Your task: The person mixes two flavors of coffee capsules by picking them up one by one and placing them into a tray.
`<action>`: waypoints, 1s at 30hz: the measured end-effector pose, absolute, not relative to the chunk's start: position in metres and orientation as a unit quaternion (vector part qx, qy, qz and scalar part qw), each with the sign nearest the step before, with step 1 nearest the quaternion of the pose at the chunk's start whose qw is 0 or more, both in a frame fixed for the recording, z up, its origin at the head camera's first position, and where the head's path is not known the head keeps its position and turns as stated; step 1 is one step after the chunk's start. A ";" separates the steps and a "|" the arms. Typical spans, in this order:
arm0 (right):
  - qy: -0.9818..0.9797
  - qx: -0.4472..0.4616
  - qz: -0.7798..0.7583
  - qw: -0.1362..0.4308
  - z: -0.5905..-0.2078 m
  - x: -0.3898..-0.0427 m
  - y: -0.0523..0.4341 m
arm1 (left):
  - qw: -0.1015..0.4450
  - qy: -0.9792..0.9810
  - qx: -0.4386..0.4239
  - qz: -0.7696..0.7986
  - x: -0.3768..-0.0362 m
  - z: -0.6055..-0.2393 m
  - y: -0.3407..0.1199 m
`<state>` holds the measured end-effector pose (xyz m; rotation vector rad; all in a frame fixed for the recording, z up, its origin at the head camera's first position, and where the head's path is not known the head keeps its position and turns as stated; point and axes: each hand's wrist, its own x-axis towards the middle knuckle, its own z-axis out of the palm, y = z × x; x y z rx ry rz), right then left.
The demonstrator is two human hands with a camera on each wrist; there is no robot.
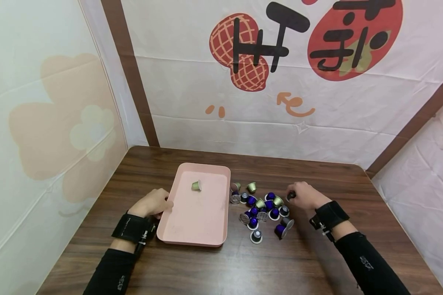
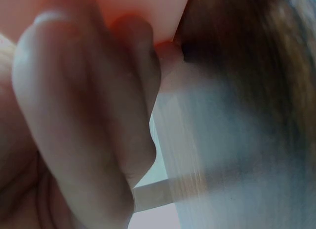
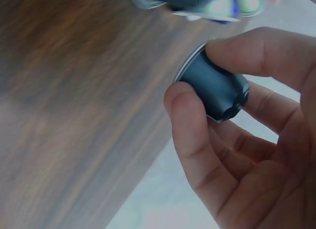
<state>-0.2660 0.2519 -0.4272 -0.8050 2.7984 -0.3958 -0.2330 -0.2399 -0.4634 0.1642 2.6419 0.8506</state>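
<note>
My left hand [image 1: 153,203] grips the left edge of a pink tray [image 1: 197,217], thumb at the rim. In the left wrist view its curled fingers [image 2: 94,91] lie against the tray's underside [image 2: 168,12]. One light green coffee capsule [image 1: 196,185] lies on its side in the tray. Right of the coffee capsule pile, my right hand [image 1: 305,195] pinches a dark coffee capsule [image 3: 212,86] between thumb and forefinger, just above the table. The capsule's rimmed end faces away from the palm in the right wrist view.
Between tray and right hand lie several loose capsules: blue ones [image 1: 253,212], green ones [image 1: 252,187] and grey ones [image 1: 287,222]. A grey capsule [image 1: 256,236] stands at the near side. The wooden table [image 1: 266,270] meets white printed cloth walls [image 1: 192,135] behind and beside it.
</note>
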 end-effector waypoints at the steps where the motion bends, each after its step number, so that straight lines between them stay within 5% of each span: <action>1: 0.947 -0.276 -0.135 0.095 -0.425 -0.266 0.249 | 0.180 0.934 0.058 0.302 -0.233 -0.463 -0.240; 30: 0.917 -0.365 -0.150 0.056 -0.389 -0.274 0.123 | 0.177 0.931 0.068 0.311 -0.233 -0.464 -0.240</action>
